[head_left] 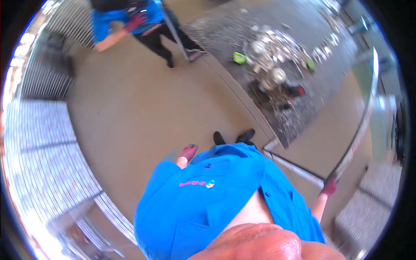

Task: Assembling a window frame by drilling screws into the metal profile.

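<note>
The metal frame (pixel 312 175) was seen at the right, its near corner at the right hand (pixel 330 187), which appeared to be closed on it. From that hand, the short bar (pixel 294 166) was directed leftward to the near corner of the grey mat (pixel 232 71); the long bar (pixel 365 119) was directed forward. The left hand (pixel 188 152) was held well apart; nothing was seen in it, and finger closure could not be told.
</note>
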The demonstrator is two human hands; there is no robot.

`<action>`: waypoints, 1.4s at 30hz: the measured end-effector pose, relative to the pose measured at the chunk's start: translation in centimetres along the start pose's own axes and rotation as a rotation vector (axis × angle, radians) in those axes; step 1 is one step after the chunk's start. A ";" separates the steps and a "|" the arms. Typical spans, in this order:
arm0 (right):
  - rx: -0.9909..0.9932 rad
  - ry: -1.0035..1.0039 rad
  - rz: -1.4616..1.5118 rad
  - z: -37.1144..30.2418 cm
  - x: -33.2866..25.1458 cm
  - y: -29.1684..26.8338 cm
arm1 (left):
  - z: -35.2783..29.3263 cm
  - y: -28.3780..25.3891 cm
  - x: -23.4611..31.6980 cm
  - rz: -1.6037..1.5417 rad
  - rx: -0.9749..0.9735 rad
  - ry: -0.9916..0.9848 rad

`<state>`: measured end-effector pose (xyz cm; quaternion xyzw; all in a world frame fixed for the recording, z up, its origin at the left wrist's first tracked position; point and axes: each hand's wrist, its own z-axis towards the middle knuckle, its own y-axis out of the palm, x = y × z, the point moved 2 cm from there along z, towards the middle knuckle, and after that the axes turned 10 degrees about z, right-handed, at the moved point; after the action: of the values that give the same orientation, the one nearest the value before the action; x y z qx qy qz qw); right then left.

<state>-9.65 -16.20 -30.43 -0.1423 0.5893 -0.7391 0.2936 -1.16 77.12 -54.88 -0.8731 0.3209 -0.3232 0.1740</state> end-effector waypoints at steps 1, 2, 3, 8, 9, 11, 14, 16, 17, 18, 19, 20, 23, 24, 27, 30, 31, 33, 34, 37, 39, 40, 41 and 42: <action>-0.044 -0.095 0.357 -2.1 -2.3 -1.6 | -0.6 -0.4 -0.1 0.054 -0.003 -0.006; -0.093 0.162 0.722 -4.7 -10.7 -4.9 | -0.4 -1.5 -0.4 0.086 0.033 -0.033; -0.051 0.187 0.697 -5.3 -7.9 -7.1 | 0.7 -1.2 1.0 0.099 -0.003 0.004; 0.066 0.114 0.453 -3.6 -4.4 -7.0 | 2.3 -3.1 1.6 0.017 0.037 0.070; -0.034 -0.034 0.107 -3.9 -3.8 -6.7 | 2.7 -4.3 1.9 -0.007 0.091 0.049; -0.060 0.046 0.057 -5.3 -4.0 -8.1 | 2.4 -5.4 3.3 -0.028 0.109 0.001; 0.068 0.211 0.454 -6.0 -8.6 -10.1 | 2.9 -5.7 2.9 -0.093 0.134 -0.030; 0.048 0.185 0.481 -5.0 -9.0 -9.2 | 3.6 -5.8 2.1 -0.111 0.149 -0.022; 0.025 0.172 0.488 -4.9 -9.2 -8.9 | 3.7 -5.9 2.0 -0.116 0.146 -0.019; 0.029 0.172 0.494 -5.0 -9.4 -8.5 | 3.8 -5.9 1.9 -0.118 0.150 -0.013; 0.092 0.112 0.519 -5.2 -9.6 -8.3 | 3.9 -5.7 1.8 -0.092 0.132 -0.011; 0.155 0.051 0.539 -5.3 -9.6 -8.4 | 3.8 -5.3 1.8 -0.066 0.110 -0.010; 0.146 0.076 0.555 -4.7 -8.1 -7.5 | 3.2 -4.1 1.3 -0.028 0.033 -0.008; 0.144 0.078 0.562 -5.0 -9.0 -8.0 | 2.6 -3.9 1.3 -0.025 0.040 -0.008; -0.026 0.245 0.608 -5.8 -10.9 -9.5 | 1.5 -3.4 0.4 0.074 0.100 0.000; 0.023 0.233 0.611 -5.8 -10.8 -9.6 | 2.5 -3.0 -0.9 0.020 0.029 0.009; 0.073 0.172 0.572 -5.3 -10.0 -9.1 | 2.9 -3.0 -1.1 0.038 0.027 0.006; 0.114 0.114 0.542 -5.1 -9.1 -8.5 | 2.9 -3.4 -1.4 0.061 0.036 -0.004; 0.072 0.150 0.575 -4.8 -8.4 -8.6 | 2.8 -3.2 -1.4 0.054 0.049 -0.013; 0.044 0.165 0.578 -5.2 -9.1 -8.9 | 3.5 -4.1 -1.3 0.037 0.070 -0.018; 0.063 0.139 0.537 -5.0 -8.5 -8.6 | 4.0 -4.1 -1.4 0.022 0.066 -0.012; 0.095 0.153 0.549 -4.6 -8.0 -8.0 | 4.4 -4.3 -1.3 0.031 0.098 0.034; 0.121 0.162 0.561 -4.2 -7.3 -7.2 | 4.3 -4.1 -1.4 0.037 0.132 0.073; 0.115 0.163 0.568 -4.4 -8.3 -7.3 | 4.1 -4.6 -1.1 0.040 0.141 0.069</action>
<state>-7.49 -6.73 -23.54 0.1049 0.5841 -0.6685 0.4482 3.00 81.62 -56.06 -0.8404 0.3205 -0.3715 0.2300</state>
